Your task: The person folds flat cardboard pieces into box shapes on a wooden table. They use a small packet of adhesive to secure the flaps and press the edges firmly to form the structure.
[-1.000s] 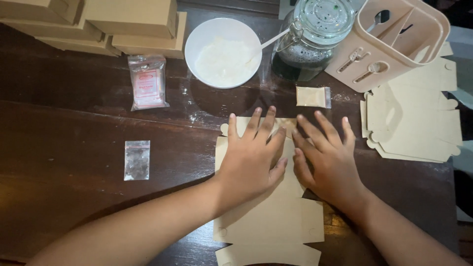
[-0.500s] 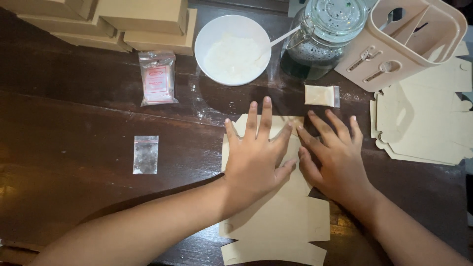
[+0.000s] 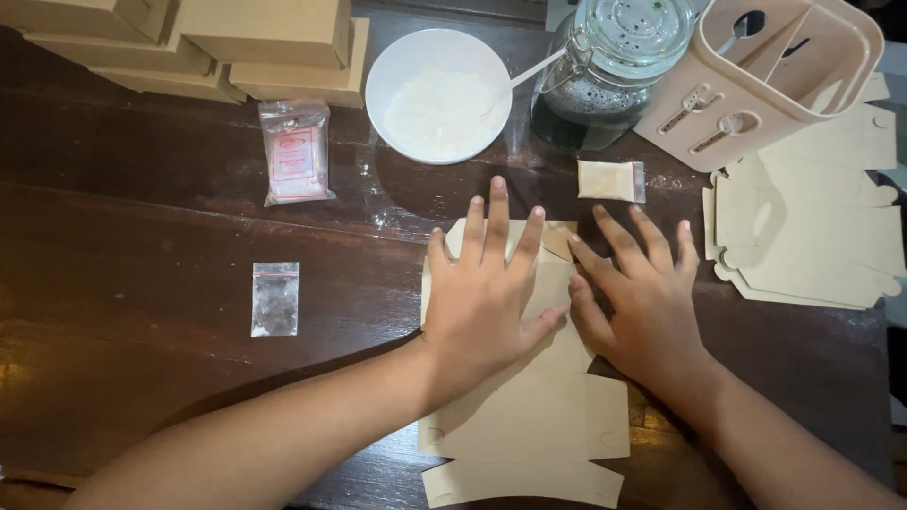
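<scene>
Two hands flat on one die-cut cardboard blank [image 3: 529, 416] at the middle of the dark wooden desk [image 3: 142, 217]: left hand [image 3: 487, 297] palm down with fingers spread wide, gripping nothing, only pressing on the blank's upper half; right hand [image 3: 642, 302] just beside it at 3 o'clock, likewise fully open and flat, thumb edge on the blank, outer fingers over bare wood. One folded corner flap [image 3: 557, 241] showing between the two hands. One white bowl [image 3: 439, 94] of white powder at 12 o'clock, with one white spoon [image 3: 534, 68] leaning on its rim. One glass clip-top jar [image 3: 614, 66] at 1 o'clock, just beside the bowl. One beige cutlery holder [image 3: 770, 80] at 2 o'clock. One small tan sachet [image 3: 609, 179] just above the right hand's fingertips. One stack of flat blanks [image 3: 812, 236] at 3 o'clock; count within it unclear. Two clear packets at 9 to 10 o'clock: red-printed packet [image 3: 295, 153] and small plain bag [image 3: 275, 298]. Several folded boxes [image 3: 217, 42] stacked at 11 o'clock.
</scene>
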